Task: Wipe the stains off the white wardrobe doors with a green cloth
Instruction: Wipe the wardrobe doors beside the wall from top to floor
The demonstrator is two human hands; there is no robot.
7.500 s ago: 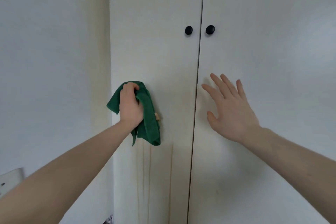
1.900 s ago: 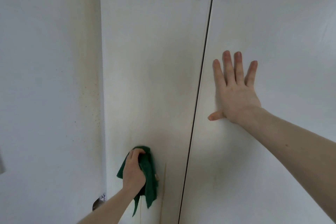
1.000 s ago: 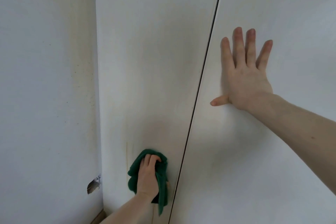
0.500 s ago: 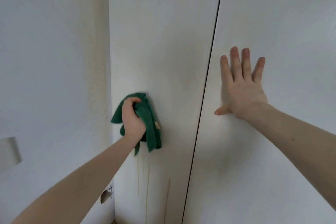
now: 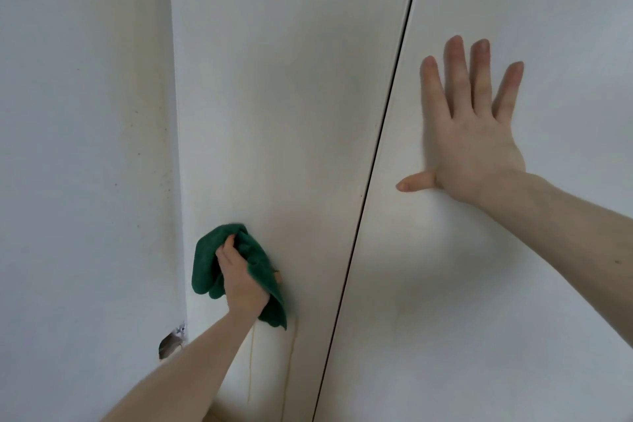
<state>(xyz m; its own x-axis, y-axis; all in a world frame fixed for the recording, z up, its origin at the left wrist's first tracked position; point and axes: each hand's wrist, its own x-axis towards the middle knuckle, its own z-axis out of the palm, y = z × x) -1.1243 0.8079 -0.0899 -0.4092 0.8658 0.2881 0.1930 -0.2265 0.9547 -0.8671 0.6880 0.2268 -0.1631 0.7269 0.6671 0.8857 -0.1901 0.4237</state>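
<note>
Two white wardrobe doors fill the view, split by a dark vertical gap. My left hand (image 5: 241,281) grips a bunched green cloth (image 5: 205,264) and holds it against the lower part of the left door (image 5: 274,96). Thin yellowish drip stains (image 5: 289,360) run down the door just below the cloth. My right hand (image 5: 469,134) lies flat on the right door (image 5: 513,319), fingers spread and pointing up, thumb out to the left.
A white wall (image 5: 78,147) meets the wardrobe's left edge, with small dark specks along the corner. Low on that wall there is a chipped dark patch (image 5: 169,341). The door knobs are out of view.
My left hand has carried the cloth down the left door since half a second ago. The view has tilted down, so the black knobs have left the frame. My right hand stays flat on the right door.
</note>
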